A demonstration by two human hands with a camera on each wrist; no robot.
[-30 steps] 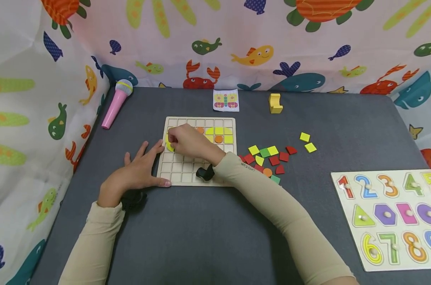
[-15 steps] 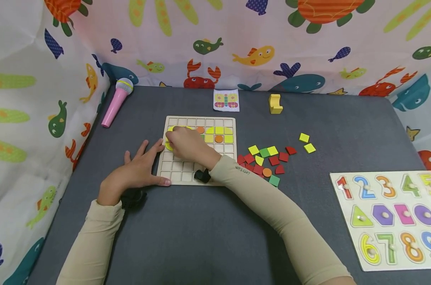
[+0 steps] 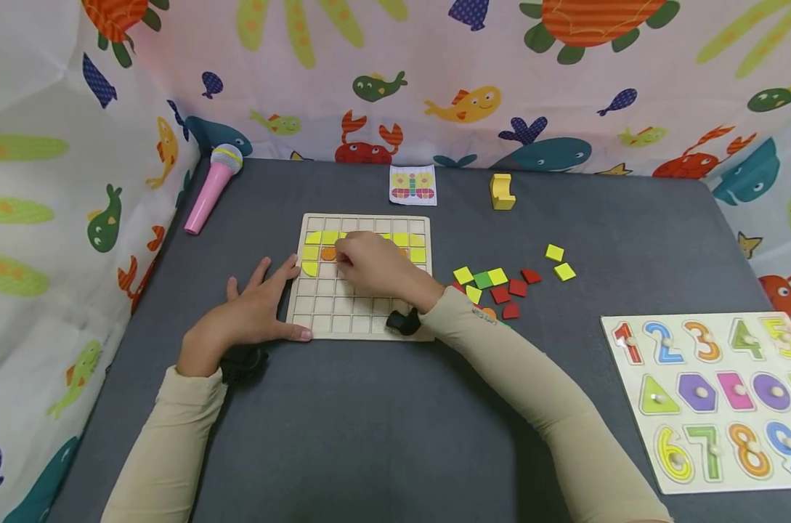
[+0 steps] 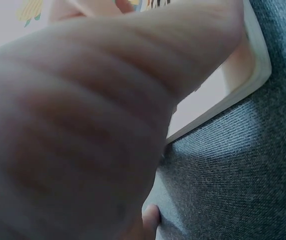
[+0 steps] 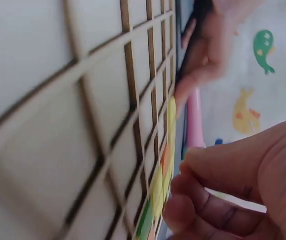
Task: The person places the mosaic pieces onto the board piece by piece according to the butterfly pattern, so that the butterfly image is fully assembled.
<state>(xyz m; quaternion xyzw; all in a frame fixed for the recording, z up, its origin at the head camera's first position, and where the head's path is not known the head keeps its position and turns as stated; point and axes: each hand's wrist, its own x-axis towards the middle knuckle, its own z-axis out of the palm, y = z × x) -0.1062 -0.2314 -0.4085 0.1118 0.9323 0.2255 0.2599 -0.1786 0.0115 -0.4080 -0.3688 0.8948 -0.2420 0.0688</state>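
A wooden grid board (image 3: 333, 325) lies flat, with yellow pieces (image 3: 310, 269) and an orange circle (image 3: 328, 254) in its upper cells. My left hand (image 3: 251, 312) rests at the board's left edge, fingers spread and thumb on the lower-left corner; it fills much of the left wrist view (image 4: 82, 120). Over the upper middle of the board is my right hand (image 3: 388, 270), covering some cells. In the right wrist view its thumb and fingers (image 5: 243, 185) are curled together beside yellow and green (image 5: 144, 220) pieces, and no piece shows between them.
Loose red, yellow and green pieces (image 3: 517, 288) lie right of the board. Behind are a pattern card (image 3: 412, 185) and a yellow block (image 3: 502, 192). A pink microphone (image 3: 210, 190) lies back left, a number puzzle (image 3: 692, 370) at the right.
My right hand has moved rightward from the board's left columns to its middle, uncovering yellow pieces and an orange circle. The left hand stays at the board's edge.
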